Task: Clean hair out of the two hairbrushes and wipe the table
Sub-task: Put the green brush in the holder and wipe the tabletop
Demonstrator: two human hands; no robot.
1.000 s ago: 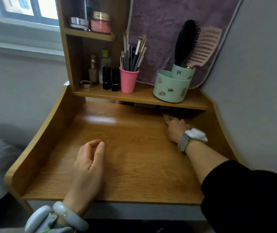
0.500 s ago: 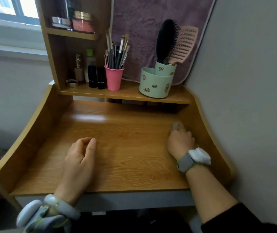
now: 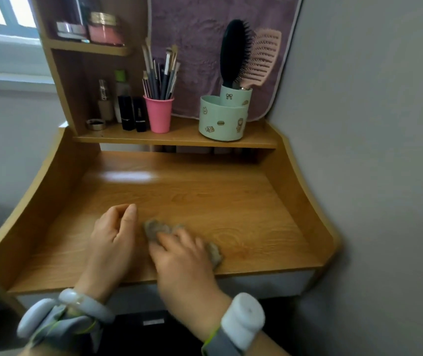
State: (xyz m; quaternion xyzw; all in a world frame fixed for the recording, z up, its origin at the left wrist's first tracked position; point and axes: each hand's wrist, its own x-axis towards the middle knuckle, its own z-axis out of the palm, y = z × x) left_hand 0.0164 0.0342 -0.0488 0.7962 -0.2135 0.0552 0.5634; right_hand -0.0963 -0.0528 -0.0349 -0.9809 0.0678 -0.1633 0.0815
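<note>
One soft, light cloth wad (image 3: 154,228) at the tabletop's (image 3: 243,209) six o'clock edge; our right hand (image 3: 182,255) presses flat atop it, left hand (image 3: 114,237) loosely curled, empty.

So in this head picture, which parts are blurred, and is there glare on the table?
Head view: the right hand and the cloth under it are motion-blurred; the left hand is sharper. A pale glare patch lies on the table at back left. Wide-angle bending curves the edges.

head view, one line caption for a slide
Right hand wipes wooden table with cloth; left hand rests alongside.
</note>
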